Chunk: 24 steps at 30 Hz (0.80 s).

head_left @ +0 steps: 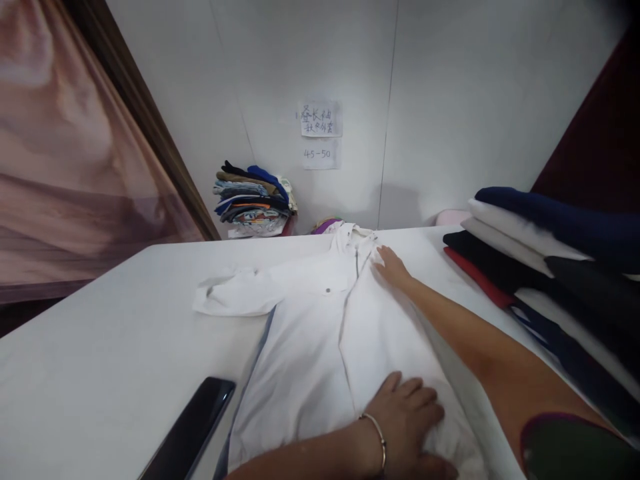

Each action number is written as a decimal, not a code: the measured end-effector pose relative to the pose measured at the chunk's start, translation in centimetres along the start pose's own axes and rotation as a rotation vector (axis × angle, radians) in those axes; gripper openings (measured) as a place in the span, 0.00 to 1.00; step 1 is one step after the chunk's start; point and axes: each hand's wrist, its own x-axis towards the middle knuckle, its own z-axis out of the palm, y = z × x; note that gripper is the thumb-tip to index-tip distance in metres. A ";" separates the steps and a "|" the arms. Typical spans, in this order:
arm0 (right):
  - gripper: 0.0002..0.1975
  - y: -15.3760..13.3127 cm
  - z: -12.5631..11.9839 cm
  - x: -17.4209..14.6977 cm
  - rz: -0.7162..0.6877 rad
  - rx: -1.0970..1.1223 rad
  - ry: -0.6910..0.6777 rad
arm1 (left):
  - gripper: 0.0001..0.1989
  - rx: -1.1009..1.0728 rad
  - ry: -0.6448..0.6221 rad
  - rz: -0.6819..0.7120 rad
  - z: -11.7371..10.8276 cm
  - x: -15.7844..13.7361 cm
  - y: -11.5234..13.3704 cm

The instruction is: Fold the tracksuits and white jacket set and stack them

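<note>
A white long-sleeved jacket (305,360) lies front up on the table, its collar (353,235) at the far end. One sleeve (240,293) stretches out to the left; the other is not seen spread out on the right. My left hand (405,420), with a bracelet at the wrist, rests flat on the lower right of the jacket, fingers apart. Farther off, my right hand (393,267) lies at the jacket's right shoulder beside the collar, fingers extended over the cloth. Neither hand visibly grips the fabric.
A black phone (193,427) lies on the white table (100,353) left of the jacket. Folded clothes (540,267) are stacked at the right. Another clothes pile (255,197) stands beyond the far edge, below handwritten papers (321,133) on the wall. A pink curtain (75,147) hangs at left.
</note>
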 end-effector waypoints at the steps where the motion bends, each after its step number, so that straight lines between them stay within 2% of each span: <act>1: 0.29 -0.2 0.1 -1.3 -0.063 -0.063 -0.019 | 0.39 -0.014 -0.008 -0.037 0.0 0.1 0.0; 3: 0.30 -0.5 0.7 -3.7 -0.140 -0.201 -0.126 | 0.39 -0.030 -0.023 -0.097 0.0 0.3 0.1; 5: 0.29 -0.7 1.2 -5.0 -0.128 -0.287 -0.257 | 0.38 -0.030 -0.034 -0.102 -0.2 0.4 0.3; 7: 0.28 -1.0 1.4 -5.5 -0.091 -0.313 -0.333 | 0.38 -0.018 -0.042 -0.100 -0.5 0.4 0.5; 12: 0.30 -2.4 -0.2 -7.0 -0.057 -0.318 -0.259 | 0.37 0.046 -0.076 -0.081 -1.8 0.2 1.6; 16: 0.32 -2.1 -1.7 -12.8 -0.050 -0.207 -0.226 | 0.36 0.097 -0.119 -0.081 -2.4 0.2 2.1; 20: 0.33 -0.5 -2.0 -18.9 -0.071 -0.155 -0.235 | 0.34 0.163 -0.111 -0.066 -2.5 0.4 2.2; 24: 0.29 0.1 -1.5 -20.9 -0.086 -0.198 -0.278 | 0.31 0.204 -0.089 -0.039 -2.1 0.8 2.0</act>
